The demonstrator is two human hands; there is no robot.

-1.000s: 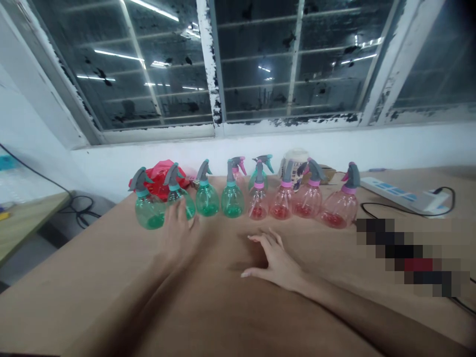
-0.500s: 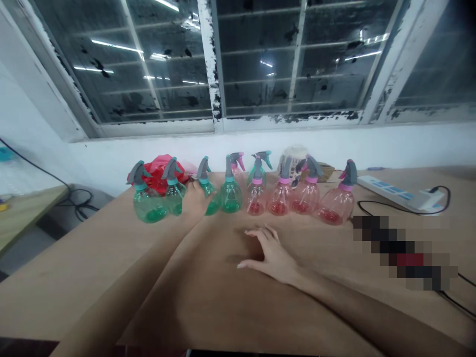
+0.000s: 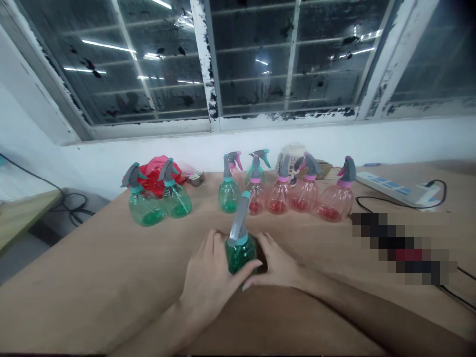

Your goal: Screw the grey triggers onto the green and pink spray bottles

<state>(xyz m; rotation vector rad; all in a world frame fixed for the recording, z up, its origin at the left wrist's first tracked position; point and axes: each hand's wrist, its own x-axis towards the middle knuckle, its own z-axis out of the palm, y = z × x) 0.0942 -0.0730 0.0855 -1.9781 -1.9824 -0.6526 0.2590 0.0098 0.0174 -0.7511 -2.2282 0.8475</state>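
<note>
far l on table (image 3: 96, 277): 1st green btl (image 3: 147, 208) w/ grey sprayer, red plastic bag (image 3: 154, 173) behind, then 2nd green btl (image 3: 177, 202). next, l hand (image 3: 208, 272): fingers gripping held green btl (image 3: 242, 255), thumb across its front. that btl is on the near side of the row, approx mid-table, tilted a bit; can't tell if base touches table. behind it, in the row, 3rd green btl (image 3: 229, 196). r hand (image 3: 280, 265) is just r of held green btl, fingers + thumb curved in a c w/ gap between; can't tell if they press on it. further r: 4 pink btls (image 3: 278, 199) w/ red liquid, printed wh tub (image 3: 293, 166) behind. far r: wh pwr strip (image 3: 390, 188).
</note>
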